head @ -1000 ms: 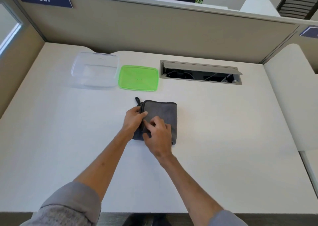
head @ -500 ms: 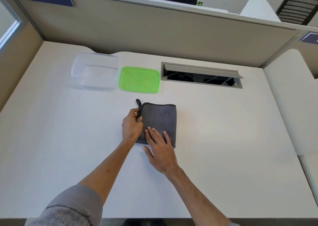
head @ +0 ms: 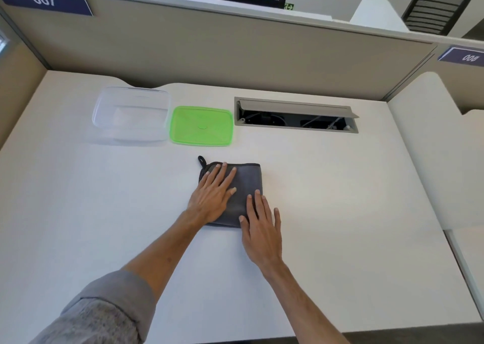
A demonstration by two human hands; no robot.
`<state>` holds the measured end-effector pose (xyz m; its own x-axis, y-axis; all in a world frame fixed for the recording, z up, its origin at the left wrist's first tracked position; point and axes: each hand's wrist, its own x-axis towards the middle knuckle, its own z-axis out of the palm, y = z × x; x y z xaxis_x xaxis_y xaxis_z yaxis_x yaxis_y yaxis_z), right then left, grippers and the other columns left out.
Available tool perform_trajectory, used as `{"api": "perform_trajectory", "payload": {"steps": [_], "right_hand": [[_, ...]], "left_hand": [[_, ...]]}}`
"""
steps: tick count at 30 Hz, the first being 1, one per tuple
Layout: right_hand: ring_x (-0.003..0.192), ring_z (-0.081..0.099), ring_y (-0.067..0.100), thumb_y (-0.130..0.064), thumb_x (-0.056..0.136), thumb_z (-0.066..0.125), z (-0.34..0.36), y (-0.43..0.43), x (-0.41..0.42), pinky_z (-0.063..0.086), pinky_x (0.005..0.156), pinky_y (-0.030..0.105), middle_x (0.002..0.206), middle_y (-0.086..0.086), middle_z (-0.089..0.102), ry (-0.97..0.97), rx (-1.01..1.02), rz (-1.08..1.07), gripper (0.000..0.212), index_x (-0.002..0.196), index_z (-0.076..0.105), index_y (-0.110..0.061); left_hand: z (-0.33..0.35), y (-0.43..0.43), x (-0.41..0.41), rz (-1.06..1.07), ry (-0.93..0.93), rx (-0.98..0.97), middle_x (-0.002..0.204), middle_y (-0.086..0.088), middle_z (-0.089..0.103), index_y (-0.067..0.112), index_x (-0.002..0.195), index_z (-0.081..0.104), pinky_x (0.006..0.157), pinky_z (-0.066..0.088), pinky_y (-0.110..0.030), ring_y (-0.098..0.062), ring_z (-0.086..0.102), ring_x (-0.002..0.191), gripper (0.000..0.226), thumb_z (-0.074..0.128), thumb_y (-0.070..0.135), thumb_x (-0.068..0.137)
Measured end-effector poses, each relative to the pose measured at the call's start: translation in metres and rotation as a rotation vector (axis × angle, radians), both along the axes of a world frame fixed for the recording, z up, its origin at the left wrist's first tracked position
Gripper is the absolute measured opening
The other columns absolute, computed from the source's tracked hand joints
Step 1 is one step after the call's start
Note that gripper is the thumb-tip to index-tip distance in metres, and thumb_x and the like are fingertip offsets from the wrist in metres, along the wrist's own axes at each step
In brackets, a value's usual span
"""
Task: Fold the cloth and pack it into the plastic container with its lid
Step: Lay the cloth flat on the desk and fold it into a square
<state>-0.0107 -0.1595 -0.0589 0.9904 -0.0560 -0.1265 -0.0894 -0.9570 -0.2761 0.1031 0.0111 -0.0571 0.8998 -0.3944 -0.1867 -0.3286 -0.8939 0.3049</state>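
Note:
A dark grey cloth (head: 247, 184), folded into a small square, lies flat on the white desk (head: 340, 212) at the middle; a black hanging loop sticks out at its far left corner. My left hand (head: 213, 197) rests flat on the cloth's left half, fingers spread. Flat and open too, my right hand (head: 260, 224) covers the cloth's near right corner, partly on the desk. Behind the cloth lie a green lid (head: 201, 125) and, to its left, an open clear plastic container (head: 131, 116) with nothing in it.
An open cable hatch (head: 296, 116) is set into the desk at the back right. Beige partition walls (head: 235, 53) close the back and left. A second desk surface (head: 432, 155) adjoins on the right.
My left hand let go of the cloth's left edge and now lies flat on top. My right hand slid to the near right corner. The cloth stays folded in place.

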Motion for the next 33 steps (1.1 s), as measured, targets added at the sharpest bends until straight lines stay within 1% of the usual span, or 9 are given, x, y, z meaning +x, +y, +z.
{"api": "perform_trajectory", "payload": {"steps": [3, 6, 9, 12, 14, 17, 20, 23, 33], "right_hand": [[0.156, 0.040, 0.021, -0.049, 0.112, 0.043, 0.009, 0.000, 0.000, 0.039, 0.125, 0.046, 0.173, 0.001, 0.038, -0.045, 0.135, -0.255, 0.065, 0.170, 0.030, -0.022], [0.119, 0.065, 0.023, -0.054, 0.104, 0.059, 0.013, -0.003, 0.004, 0.059, 0.096, 0.042, 0.130, 0.000, 0.068, 0.029, 0.235, -0.478, 0.055, 0.147, 0.054, -0.019], [0.092, 0.071, 0.019, -0.051, 0.100, 0.071, 0.013, -0.009, 0.012, 0.057, 0.069, 0.031, 0.108, -0.003, 0.076, 0.137, 0.359, -0.572, 0.035, 0.116, 0.068, -0.019], [0.082, 0.068, 0.017, -0.043, 0.098, 0.076, 0.015, -0.015, 0.022, 0.044, 0.057, 0.023, 0.101, -0.004, 0.077, 0.165, 0.402, -0.603, 0.025, 0.105, 0.070, -0.020], [0.078, 0.066, 0.018, -0.039, 0.096, 0.077, 0.018, -0.022, 0.032, 0.046, 0.062, 0.026, 0.097, -0.005, 0.075, 0.155, 0.384, -0.609, 0.020, 0.102, 0.070, -0.021], [0.086, 0.069, 0.024, -0.036, 0.094, 0.076, 0.024, -0.034, 0.052, 0.057, 0.083, 0.036, 0.101, -0.004, 0.076, 0.137, 0.325, -0.596, 0.016, 0.103, 0.071, -0.023], [0.089, 0.066, 0.025, -0.031, 0.095, 0.075, 0.034, -0.044, 0.080, 0.054, 0.098, 0.042, 0.105, -0.002, 0.076, 0.084, 0.249, -0.549, 0.013, 0.103, 0.073, -0.022], [0.100, 0.069, 0.027, -0.023, 0.099, 0.069, 0.040, -0.048, 0.108, 0.047, 0.101, 0.045, 0.109, 0.000, 0.072, 0.034, 0.165, -0.461, 0.005, 0.102, 0.072, -0.021], [0.123, 0.060, 0.026, -0.017, 0.110, 0.058, 0.034, -0.030, 0.158, 0.048, 0.101, 0.045, 0.132, 0.004, 0.065, -0.035, -0.010, -0.215, 0.021, 0.125, 0.071, -0.018]], "left_hand": [[0.003, 0.003, 0.008, -0.025, -0.046, 0.024, 0.187, -0.003, -0.001, 0.025, 0.177, 0.004, 0.140, 0.011, -0.045, -0.023, 0.004, 0.174, 0.066, 0.026, 0.047, 0.119], [0.006, 0.003, 0.017, -0.104, -0.059, 0.059, 0.187, -0.003, -0.004, 0.024, 0.177, 0.002, 0.141, 0.008, -0.044, -0.023, 0.001, 0.174, 0.066, 0.022, 0.047, 0.119], [0.004, 0.005, 0.020, -0.130, -0.043, 0.090, 0.187, -0.003, -0.006, 0.025, 0.177, -0.003, 0.141, 0.008, -0.044, -0.023, 0.000, 0.174, 0.067, 0.019, 0.049, 0.118], [-0.001, 0.012, 0.014, -0.111, -0.062, 0.116, 0.186, -0.004, -0.007, 0.025, 0.177, -0.005, 0.141, 0.010, -0.045, -0.024, 0.001, 0.174, 0.069, 0.017, 0.053, 0.117], [-0.005, 0.016, 0.007, -0.086, -0.077, 0.122, 0.187, -0.005, -0.005, 0.024, 0.177, -0.003, 0.140, 0.012, -0.045, -0.024, 0.005, 0.174, 0.072, 0.018, 0.055, 0.116], [-0.011, 0.018, -0.010, -0.019, -0.078, 0.132, 0.187, -0.007, 0.001, 0.022, 0.177, 0.001, 0.139, 0.017, -0.046, -0.027, 0.011, 0.173, 0.075, 0.021, 0.058, 0.115], [-0.014, 0.015, -0.030, 0.041, -0.067, 0.164, 0.186, -0.013, 0.006, 0.019, 0.177, 0.005, 0.138, 0.021, -0.048, -0.031, 0.016, 0.172, 0.078, 0.022, 0.061, 0.114], [-0.013, 0.008, -0.050, 0.082, -0.035, 0.161, 0.185, -0.019, 0.005, 0.017, 0.177, 0.004, 0.138, 0.021, -0.050, -0.035, 0.015, 0.172, 0.082, 0.021, 0.065, 0.112], [0.006, -0.023, -0.092, 0.144, 0.162, 0.224, 0.179, -0.025, -0.027, 0.016, 0.172, -0.023, 0.141, 0.002, -0.053, -0.042, -0.012, 0.171, 0.099, 0.009, 0.081, 0.104]]}}
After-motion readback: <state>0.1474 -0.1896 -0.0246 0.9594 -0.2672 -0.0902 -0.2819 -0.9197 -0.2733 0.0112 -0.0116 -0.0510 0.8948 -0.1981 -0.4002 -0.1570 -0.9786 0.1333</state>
